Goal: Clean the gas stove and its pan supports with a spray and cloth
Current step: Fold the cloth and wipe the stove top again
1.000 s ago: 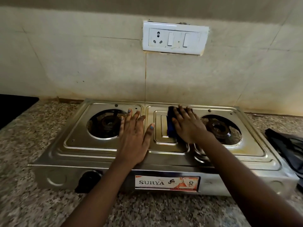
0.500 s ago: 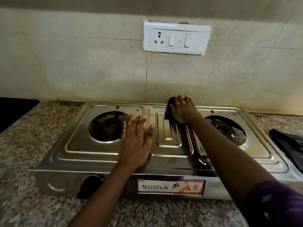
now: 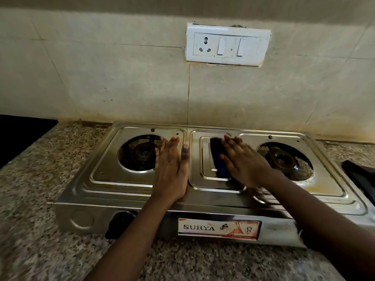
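Two-burner steel gas stove (image 3: 203, 191) sits on a speckled granite counter (image 3: 36, 230), pushed up close to a tiled wall (image 3: 101, 78), with a "SURYA" label (image 3: 219, 228) on its front face and a black knob (image 3: 119, 224) to the left of that. Left hand (image 3: 172, 169) lies flat, fingers straight, palm down on the steel just right of the left burner (image 3: 142, 153), fingertips reaching the rim of the burner opening, so it's just resting there and not gripping anything. Right hand (image 3: 243, 161) is on the raised middle panel between the two burners, pressing a dark blue cloth (image 3: 219, 157) down onto it with mostly straight fingers; the hand is a bit motion-blurred so I can't tell for sure whether the thumb hooks under the cloth. The cloth pokes out on the left side of that hand. Right burner (image 3: 283, 159) is just beside the right wrist, and there's a brownish stain on the steel in front of it. Both burner wells are bare, and a dark pan support (image 3: 363, 177) lies on the counter off the stove's right edge. White socket-and-switch plate (image 3: 228, 45) on the wall above.
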